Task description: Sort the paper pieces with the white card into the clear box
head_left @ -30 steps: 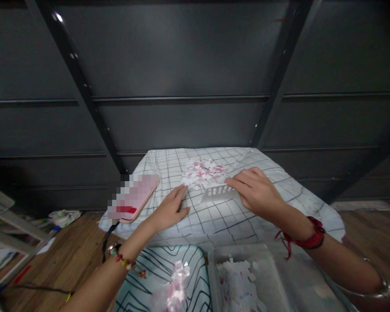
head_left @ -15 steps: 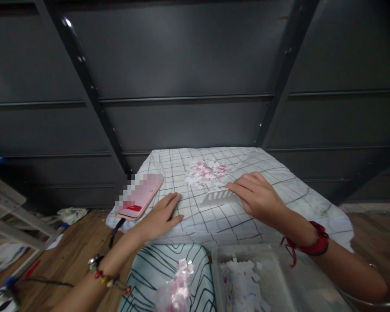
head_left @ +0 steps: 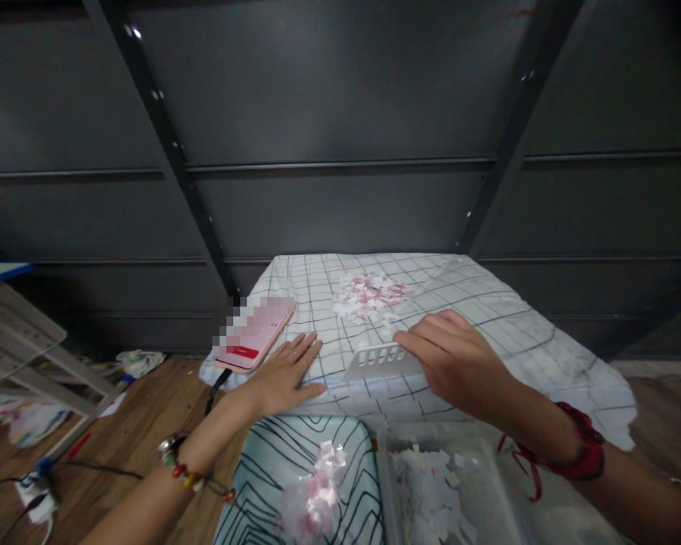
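Note:
My right hand (head_left: pixel 451 356) pinches a white slotted plastic piece (head_left: pixel 383 360) by its right end, holding it on edge over the checked tablecloth (head_left: pixel 477 291). Beyond it lies a loose heap of white and pink paper scraps (head_left: pixel 371 297). My left hand (head_left: pixel 289 371) rests flat on the cloth with its fingers spread, beside a pink-edged phone (head_left: pixel 255 341) with a cable plugged in. Closer to me, a clear plastic box (head_left: pixel 488 462) contains white paper scraps (head_left: pixel 428 488). Left of that box, a pale blue tray with black lines (head_left: pixel 261 462) carries a shiny pinkish clear bundle (head_left: pixel 318 492).
A dark panelled wall (head_left: pixel 340 212) rises behind the table. On the left stand a whitish frame (head_left: pixel 28 333) with a blue-edged top and, on the wooden floor (head_left: pixel 113 431), a white power strip (head_left: pixel 37 496) with cables.
My right hand has drawn the slotted piece slightly toward me, away from the scrap heap. My left fingers are spread a bit wider. The whole view has shifted slightly.

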`<state>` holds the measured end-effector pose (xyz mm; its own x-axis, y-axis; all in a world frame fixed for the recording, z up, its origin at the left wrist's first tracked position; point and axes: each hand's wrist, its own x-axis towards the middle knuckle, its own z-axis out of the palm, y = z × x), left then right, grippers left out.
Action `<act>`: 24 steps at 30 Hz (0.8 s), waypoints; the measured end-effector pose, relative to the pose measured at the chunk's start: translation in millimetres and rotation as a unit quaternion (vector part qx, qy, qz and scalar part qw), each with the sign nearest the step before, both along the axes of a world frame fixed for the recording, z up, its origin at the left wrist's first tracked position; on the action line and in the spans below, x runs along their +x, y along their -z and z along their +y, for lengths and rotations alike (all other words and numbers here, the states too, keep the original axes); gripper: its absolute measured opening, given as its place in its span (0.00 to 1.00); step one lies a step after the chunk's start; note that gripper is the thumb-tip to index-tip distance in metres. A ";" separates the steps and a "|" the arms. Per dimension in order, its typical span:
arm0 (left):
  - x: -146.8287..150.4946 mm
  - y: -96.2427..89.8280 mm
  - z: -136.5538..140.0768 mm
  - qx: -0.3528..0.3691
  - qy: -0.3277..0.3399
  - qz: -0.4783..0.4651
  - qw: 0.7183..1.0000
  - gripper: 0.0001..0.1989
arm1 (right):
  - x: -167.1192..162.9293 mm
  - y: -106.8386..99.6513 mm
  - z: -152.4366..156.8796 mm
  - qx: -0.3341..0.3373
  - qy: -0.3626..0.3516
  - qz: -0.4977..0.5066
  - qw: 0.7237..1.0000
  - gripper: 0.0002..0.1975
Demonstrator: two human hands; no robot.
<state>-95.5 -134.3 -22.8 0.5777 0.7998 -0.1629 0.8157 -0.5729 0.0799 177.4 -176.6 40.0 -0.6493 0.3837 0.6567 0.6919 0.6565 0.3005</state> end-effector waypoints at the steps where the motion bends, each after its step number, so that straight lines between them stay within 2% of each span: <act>1: 0.6 -1.3 -0.3 -0.005 -0.003 0.000 1.000 0.39 | -2.8 -2.4 -4.1 -0.009 -0.003 -0.003 1.000 0.14; 4: 1.5 -4.9 -1.7 -0.018 -0.011 0.001 1.000 0.38 | -8.2 -8.9 -12.0 -0.023 -0.016 -0.001 1.000 0.13; 7: 1.0 -6.7 -3.1 -0.023 -0.012 0.002 1.000 0.38 | -6.9 -10.6 -10.3 -0.005 -0.011 -0.006 1.000 0.13; 13: 2.7 -12.2 1.1 -0.044 -0.018 -0.001 0.999 0.41 | 18.3 -0.9 18.8 0.069 0.014 0.001 0.998 0.13; 17: 19.7 -25.0 5.7 -0.055 -0.054 -0.016 0.997 0.37 | 40.8 8.0 44.8 0.072 0.066 0.000 0.995 0.13; 20: 39.4 -30.2 8.8 -0.031 -0.075 -0.019 0.996 0.35 | 52.6 14.9 59.5 0.056 0.090 0.008 0.994 0.14; 24: 58.7 -20.1 18.8 0.016 -0.061 -0.044 0.997 0.36 | 61.5 22.4 69.1 0.028 0.049 0.022 0.998 0.14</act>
<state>-36.8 -115.6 -2.7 0.4864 0.8692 -0.0889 0.8704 -0.4731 0.1365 238.8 -107.5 17.6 -0.5797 0.4063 0.7063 0.7658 0.5677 0.3020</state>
